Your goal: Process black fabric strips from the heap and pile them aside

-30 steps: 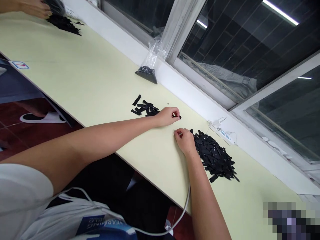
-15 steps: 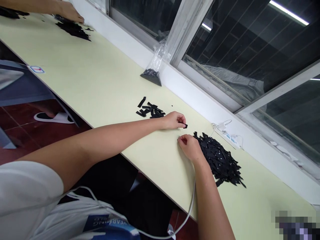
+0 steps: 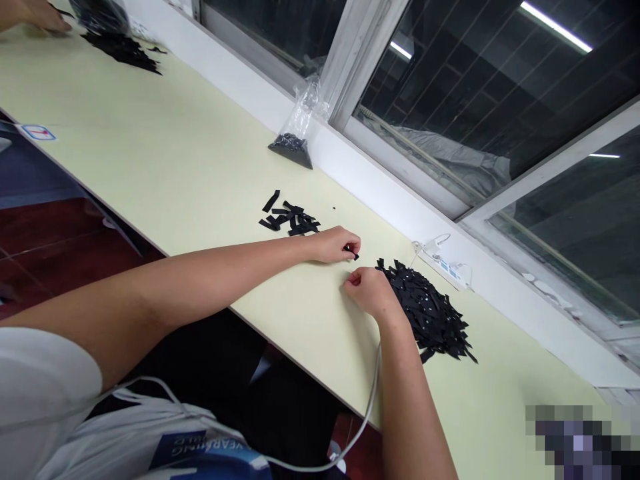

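My left hand [image 3: 338,245] is closed in a pinch on a short black fabric strip [image 3: 355,256], whose end sticks out past the fingertips. Just in front of it, my right hand [image 3: 369,289] has thumb and fingers pressed together. Whatever those fingers hold, if anything, is hidden. A large heap of black strips [image 3: 431,313], dotted with small bright specks, lies right beside my right hand. Beyond my left forearm is a smaller scatter of black strips [image 3: 295,219].
A clear plastic bag [image 3: 294,148] with small black pieces leans on the white ledge. A power strip [image 3: 445,268] with cords sits along the wall. At the far left, a co-worker's hand [image 3: 50,20] is near more black strips [image 3: 123,52]. A white cable [image 3: 373,400] crosses the table edge.
The whole view has shifted slightly, so the things on the table appear further left. My hands stay close together in nearly the same pose. The co-worker's hand has moved left, off the dark strips.
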Tool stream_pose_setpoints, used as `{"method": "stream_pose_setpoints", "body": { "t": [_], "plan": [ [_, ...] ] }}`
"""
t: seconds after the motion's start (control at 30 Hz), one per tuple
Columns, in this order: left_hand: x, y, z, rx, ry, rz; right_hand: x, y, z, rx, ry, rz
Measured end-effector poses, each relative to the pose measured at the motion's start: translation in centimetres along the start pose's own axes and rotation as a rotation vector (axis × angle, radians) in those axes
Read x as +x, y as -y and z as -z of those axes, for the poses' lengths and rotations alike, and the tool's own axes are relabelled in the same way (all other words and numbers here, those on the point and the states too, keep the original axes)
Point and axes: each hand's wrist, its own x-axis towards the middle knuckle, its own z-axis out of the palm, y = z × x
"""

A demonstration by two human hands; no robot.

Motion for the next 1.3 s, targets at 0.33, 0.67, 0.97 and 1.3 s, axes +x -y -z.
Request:
{"method": "stream_pose_setpoints", "body": {
  "t": [0.33, 0.67, 0.97, 1.3],
  "plan": [
    [0.0, -0.1, 0.0, -0.016, 0.028, -0.058, 0.0, -1.1, 0.6, 0.157, -0.255, 0.084],
    [-0.1, -2.0, -0.9, -0.18, 0.126, -0.113, 1.5, -2.8, -0.9, 0.846, -0.469, -0.028],
    [0.1, -1.5, -0.6, -0.142, 0.025, -0.082, 1.6, -3.5, -1.3, 0.912, -0.39, -0.111],
    [-0.1, -1.4, -0.7, -0.153, -0.004, -0.043, 1.5, -4.1, -1.3, 0.829, -0.313, -0.062]
  ]
}}
